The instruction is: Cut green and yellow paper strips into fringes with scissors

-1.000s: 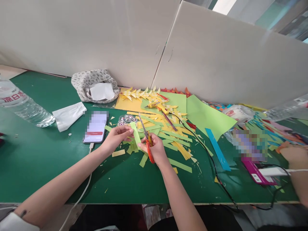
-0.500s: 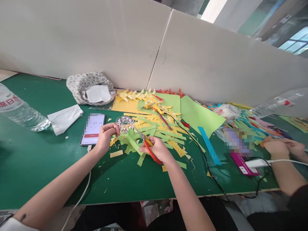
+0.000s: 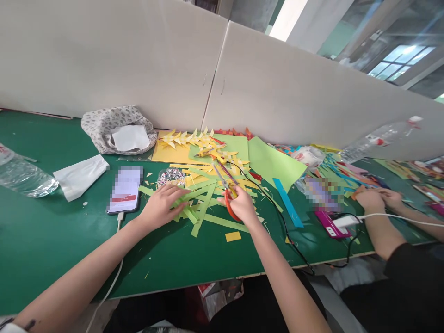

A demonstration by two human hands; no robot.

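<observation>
My left hand (image 3: 163,206) lies low over the pile, its fingers bent round light-green paper strips (image 3: 204,210) that stick out on both sides of it. Scissors (image 3: 231,196) with red and yellow handles are in my right hand (image 3: 243,203), blades pointing up and away, above the strips. Just beyond my left hand sits a clear flower-shaped case (image 3: 171,176) of small bits. A yellow glue gun (image 3: 212,150) lies behind the scissors on woven yellow paper pieces.
A phone (image 3: 125,189) on a white cable, a white paper (image 3: 81,177), a water bottle (image 3: 26,173) and a cloth bag (image 3: 120,129) are on the left. To the right are a green sheet (image 3: 275,162), a blue strip (image 3: 287,202), a magenta power strip (image 3: 333,225) and another person's hands (image 3: 376,199).
My left hand has moved right from beside the phone onto the green strips, some of which have shifted. The scissors have moved slightly away and right. The view has swung right.
</observation>
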